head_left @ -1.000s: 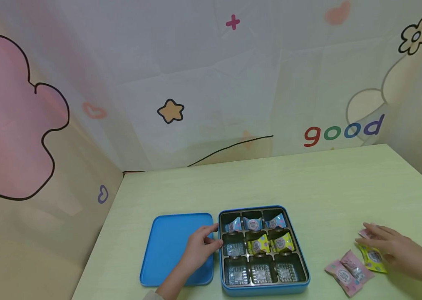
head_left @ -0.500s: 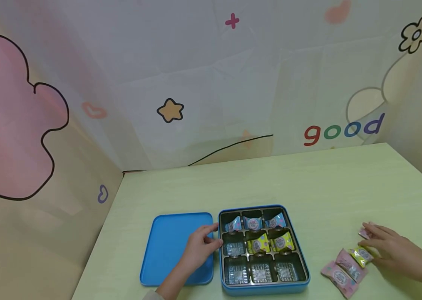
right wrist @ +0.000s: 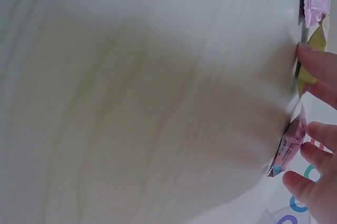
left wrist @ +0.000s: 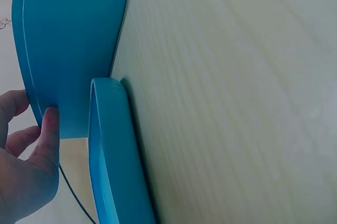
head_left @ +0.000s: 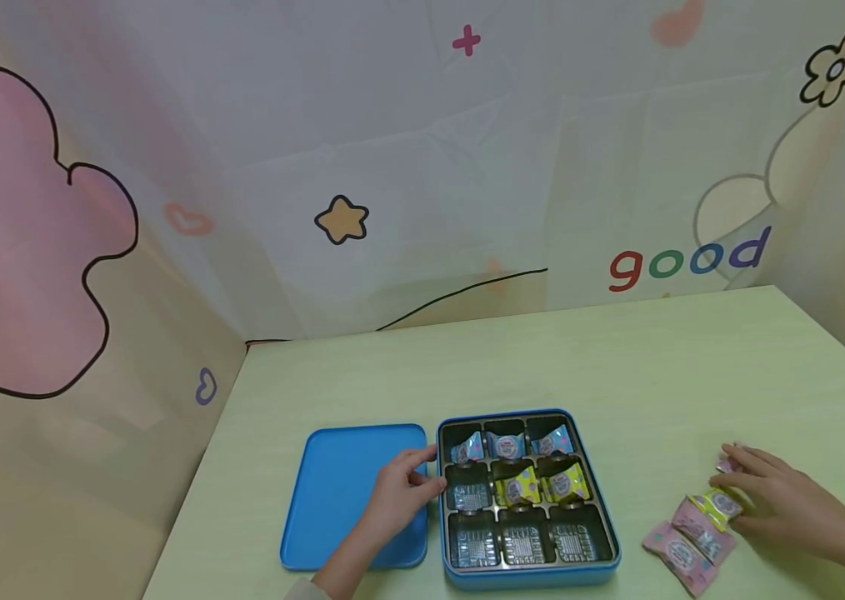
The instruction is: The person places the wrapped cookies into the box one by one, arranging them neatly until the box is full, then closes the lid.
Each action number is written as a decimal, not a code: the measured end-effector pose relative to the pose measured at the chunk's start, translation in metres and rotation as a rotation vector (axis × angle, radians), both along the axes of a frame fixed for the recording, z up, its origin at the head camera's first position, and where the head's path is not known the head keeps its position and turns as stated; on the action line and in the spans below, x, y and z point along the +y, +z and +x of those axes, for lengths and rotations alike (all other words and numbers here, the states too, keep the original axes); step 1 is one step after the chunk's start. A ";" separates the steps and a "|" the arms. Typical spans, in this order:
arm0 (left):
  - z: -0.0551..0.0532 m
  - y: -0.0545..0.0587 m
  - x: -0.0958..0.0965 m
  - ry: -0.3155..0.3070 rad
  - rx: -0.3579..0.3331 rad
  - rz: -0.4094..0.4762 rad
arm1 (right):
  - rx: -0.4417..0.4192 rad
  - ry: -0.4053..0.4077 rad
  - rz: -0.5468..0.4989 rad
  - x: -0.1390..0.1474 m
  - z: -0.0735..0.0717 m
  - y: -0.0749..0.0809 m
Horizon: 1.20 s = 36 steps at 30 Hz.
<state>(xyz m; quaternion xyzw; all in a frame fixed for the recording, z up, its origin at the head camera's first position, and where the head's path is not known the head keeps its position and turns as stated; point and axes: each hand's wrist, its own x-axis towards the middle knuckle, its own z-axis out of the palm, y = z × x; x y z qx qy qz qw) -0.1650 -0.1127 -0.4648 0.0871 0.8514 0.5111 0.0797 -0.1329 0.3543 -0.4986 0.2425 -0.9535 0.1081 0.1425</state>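
Observation:
My left hand [head_left: 400, 496] rests its fingertips on the left rim of a blue tin [head_left: 535, 579], also seen in the left wrist view as a tall blue wall [left wrist: 73, 50]. Blue-wrapped candies [head_left: 507, 447] fill the tin's back row. Two yellow-wrapped candies [head_left: 518, 490] sit in the middle and right compartments of the middle row. On the right, my right hand [head_left: 805, 508] pinches a yellow-wrapped candy [head_left: 719, 505] between thumb and finger, low at the table. Its other fingers are beside a pink-wrapped candy [right wrist: 289, 142], partly hidden in the head view.
A blue lid [head_left: 347, 492] lies flat left of the tin, partly under the left forearm. Two pink-wrapped candies [head_left: 681, 558] lie side by side between the tin and the right hand. A printed cloth [head_left: 422, 167] stands behind the pale table [head_left: 512, 358].
The yellow candy at my right hand has turned and shifted up and left, beside the pink pair, which slid slightly left. The left hand and tin have stayed put.

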 end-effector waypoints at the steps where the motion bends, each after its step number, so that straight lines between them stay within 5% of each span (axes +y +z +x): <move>1: 0.000 0.000 0.000 0.000 -0.002 0.003 | 0.006 0.007 0.005 0.000 0.000 -0.001; 8: -0.001 -0.003 -0.001 -0.002 -0.003 0.025 | 0.087 0.066 0.023 -0.002 -0.004 -0.002; 16: 0.002 0.000 -0.003 -0.034 0.078 0.027 | 0.036 0.007 -0.024 -0.009 -0.005 0.000; 23: 0.000 0.001 -0.001 -0.010 0.018 0.015 | 0.062 0.029 -0.044 -0.016 -0.010 0.005; 36: 0.001 0.001 -0.001 -0.005 0.022 0.027 | 0.030 -0.048 -0.024 -0.024 -0.013 0.023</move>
